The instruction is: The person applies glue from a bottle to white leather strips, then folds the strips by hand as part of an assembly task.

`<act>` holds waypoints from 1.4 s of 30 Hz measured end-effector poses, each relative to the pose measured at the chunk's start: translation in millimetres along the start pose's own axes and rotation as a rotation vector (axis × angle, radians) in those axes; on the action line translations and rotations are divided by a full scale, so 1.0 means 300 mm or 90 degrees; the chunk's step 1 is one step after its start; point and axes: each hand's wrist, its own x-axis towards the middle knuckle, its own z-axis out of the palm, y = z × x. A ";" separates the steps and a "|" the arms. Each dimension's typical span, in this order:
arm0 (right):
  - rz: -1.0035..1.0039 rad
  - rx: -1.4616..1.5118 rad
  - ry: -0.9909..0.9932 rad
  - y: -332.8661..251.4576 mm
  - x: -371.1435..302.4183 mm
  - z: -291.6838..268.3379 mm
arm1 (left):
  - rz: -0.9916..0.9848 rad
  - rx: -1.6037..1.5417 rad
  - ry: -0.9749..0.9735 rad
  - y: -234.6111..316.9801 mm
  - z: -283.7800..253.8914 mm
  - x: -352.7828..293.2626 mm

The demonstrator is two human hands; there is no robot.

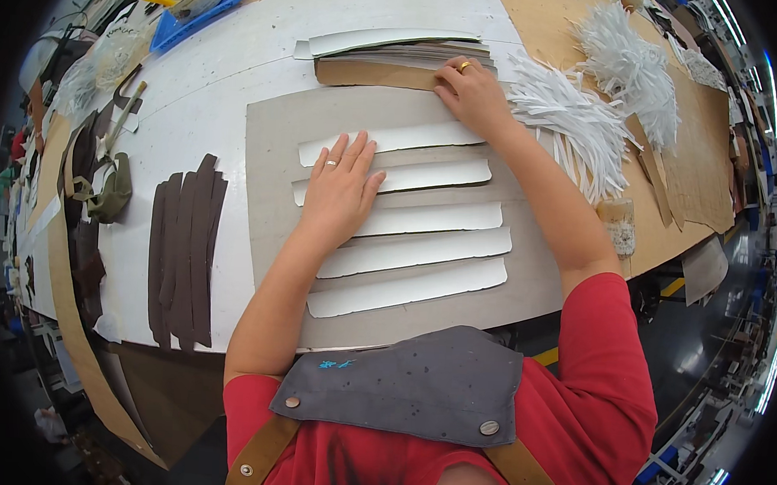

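Observation:
Several white strips (418, 254) lie in a column of slightly slanted rows on a grey board (276, 238). My left hand (343, 184) rests flat across the left part of the upper two, fingers stretched out. Beyond the board lies a stack of strips (397, 54), with a white piece on top and a brown front edge. At the stack's right end is my right hand (473, 94), its fingers curled against the brown edge. What those fingertips grip, if anything, is hidden. Its wrist passes over the right end of the farthest white strip.
Dark brown strips (184, 251) lie side by side left of the board. Piles of thin white strips (567, 120) spread at the right, near a clear jar (616, 226). A blue tray (194, 26) holds a tub at the far left. Dark scraps and a brush-like tool line the left edge.

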 end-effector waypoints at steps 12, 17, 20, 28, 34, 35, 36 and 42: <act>0.158 0.076 -0.141 0.007 0.054 -0.030 | 0.010 0.012 0.014 -0.006 0.008 0.001; 0.059 0.019 -0.040 -0.011 0.021 -0.036 | 0.016 0.018 0.026 0.000 0.010 0.005; 0.076 0.174 0.057 -0.033 0.005 -0.113 | 0.009 0.010 0.035 -0.015 0.016 -0.007; 0.391 0.304 0.208 0.477 -0.442 -0.731 | 0.027 -0.072 0.100 -0.035 0.017 -0.003; 0.647 -0.118 -0.043 0.634 -1.065 -0.749 | 0.041 -0.062 0.104 -0.032 0.013 0.015; 0.646 -0.114 -0.049 0.603 -1.061 -0.748 | 0.044 -0.052 0.102 -0.032 0.011 0.009; 0.585 -0.251 -0.030 0.579 -1.049 -0.754 | 0.038 -0.051 0.097 -0.028 0.006 0.006; 0.597 0.073 -0.161 0.259 -0.822 -0.768 | 0.057 -0.037 0.088 -0.024 -0.056 -0.056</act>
